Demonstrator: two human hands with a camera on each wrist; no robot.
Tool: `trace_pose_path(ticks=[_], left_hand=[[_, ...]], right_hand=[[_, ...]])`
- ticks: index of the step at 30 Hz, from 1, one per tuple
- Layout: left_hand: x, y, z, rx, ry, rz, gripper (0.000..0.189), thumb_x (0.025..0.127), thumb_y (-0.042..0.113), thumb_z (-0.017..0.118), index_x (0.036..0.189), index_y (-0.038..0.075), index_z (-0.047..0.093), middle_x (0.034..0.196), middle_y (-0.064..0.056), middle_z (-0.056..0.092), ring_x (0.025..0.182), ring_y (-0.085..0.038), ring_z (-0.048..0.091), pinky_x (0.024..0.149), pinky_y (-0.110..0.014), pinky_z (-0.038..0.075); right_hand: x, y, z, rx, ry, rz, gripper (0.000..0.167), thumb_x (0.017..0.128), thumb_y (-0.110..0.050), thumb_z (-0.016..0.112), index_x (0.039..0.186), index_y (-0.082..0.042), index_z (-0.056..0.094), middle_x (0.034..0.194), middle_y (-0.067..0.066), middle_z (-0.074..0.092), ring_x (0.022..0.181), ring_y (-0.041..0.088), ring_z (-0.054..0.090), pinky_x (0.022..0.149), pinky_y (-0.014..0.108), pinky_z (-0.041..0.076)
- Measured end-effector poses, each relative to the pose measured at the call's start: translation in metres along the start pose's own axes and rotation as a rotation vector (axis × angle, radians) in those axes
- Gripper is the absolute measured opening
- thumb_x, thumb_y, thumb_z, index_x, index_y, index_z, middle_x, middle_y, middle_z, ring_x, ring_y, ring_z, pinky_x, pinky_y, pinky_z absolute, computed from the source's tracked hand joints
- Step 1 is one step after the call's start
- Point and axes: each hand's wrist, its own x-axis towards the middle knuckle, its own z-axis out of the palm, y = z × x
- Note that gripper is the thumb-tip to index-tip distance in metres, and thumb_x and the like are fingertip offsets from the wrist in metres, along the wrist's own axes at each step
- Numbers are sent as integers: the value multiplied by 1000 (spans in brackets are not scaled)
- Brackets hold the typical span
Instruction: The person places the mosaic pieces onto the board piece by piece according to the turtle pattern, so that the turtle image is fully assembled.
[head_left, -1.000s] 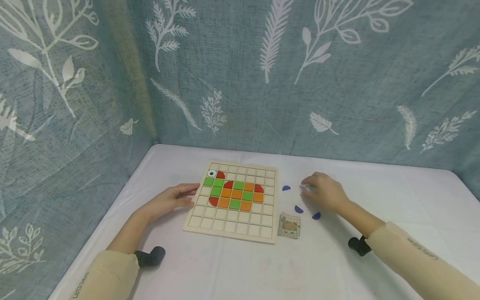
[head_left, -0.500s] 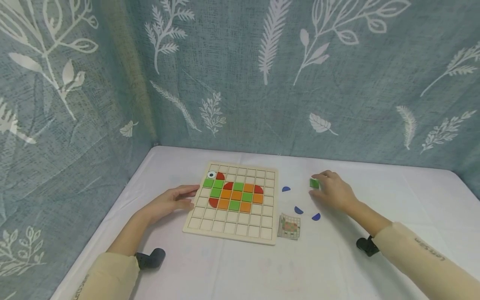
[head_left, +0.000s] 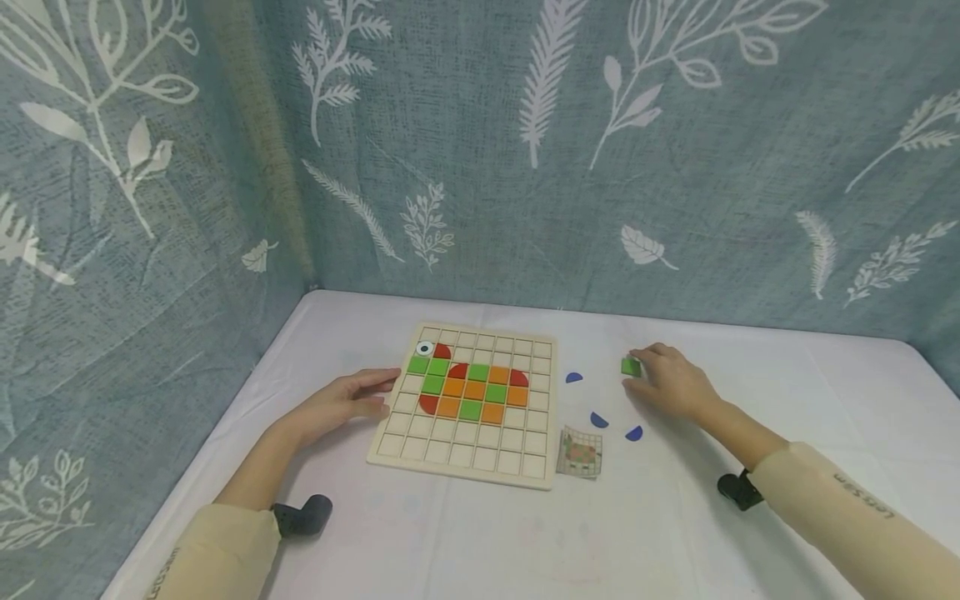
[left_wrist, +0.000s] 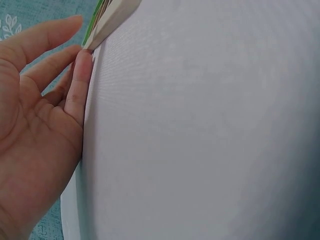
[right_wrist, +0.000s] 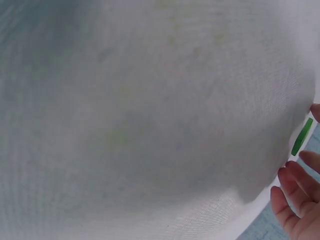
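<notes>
My left hand (head_left: 333,404) rests at the left edge of a pale wooden grid board (head_left: 463,452), its fingertips against the rim. In the left wrist view, the fingers (left_wrist: 77,92) meet the board's edge (left_wrist: 107,25). On the board, green and orange squares, red rounded pieces and a white eye piece (head_left: 425,348) form an animal figure. To the right of the board, my right hand (head_left: 671,385) has its thumb and fingers spread around a green square tile (head_left: 630,367). The right wrist view shows a small gap between the tile (right_wrist: 301,137) and the upper fingertip.
Blue half-round pieces lie at the board's right: one near its upper side (head_left: 573,377), others lower down (head_left: 598,420). A small picture card (head_left: 580,452) with a printed grid figure lies by the board's lower right corner. A patterned teal curtain (head_left: 480,167) backs the white table (head_left: 480,542).
My right hand has shifted right, and the green face of the tile now shows, where a pale piece showed between the fingertips earlier. The left hand and board stay in place.
</notes>
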Motion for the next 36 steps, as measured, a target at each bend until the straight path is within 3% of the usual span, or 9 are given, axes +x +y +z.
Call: trace_pose_path(ticks=[10,18,27,36], left_hand=[[-2,1,0,33,6,4,65,85,22,63,142,5,35,144,-18,34,131,-36,34,109,-51,30],[-2,1,0,4,-5,4,65,85,21,63,142,5,35,145,-18,33,130,-36,35,109,-48,32],[0,0,0,-7,-2,2,65,86,22,63,142,6,35,145,-17,33,131,-36,33,109,-50,30],[1,-1,0,5,4,-14,65,85,23,63,142,7,36,146,-16,31,132,-35,33,110,-49,29]], right_hand=[[2,1,2,30,30,-25,33,85,-21,65,107,3,64,107,20,61,99,36,58,79,50,52],[4,1,-1,73,9,25,29,82,-20,67,101,2,67,103,18,64,92,34,60,75,47,54],[6,1,-5,163,4,7,29,80,-14,70,97,8,66,83,14,65,74,23,60,63,35,54],[4,-2,-8,167,-22,43,31,79,-17,71,99,7,67,89,16,67,72,20,59,59,29,51]])
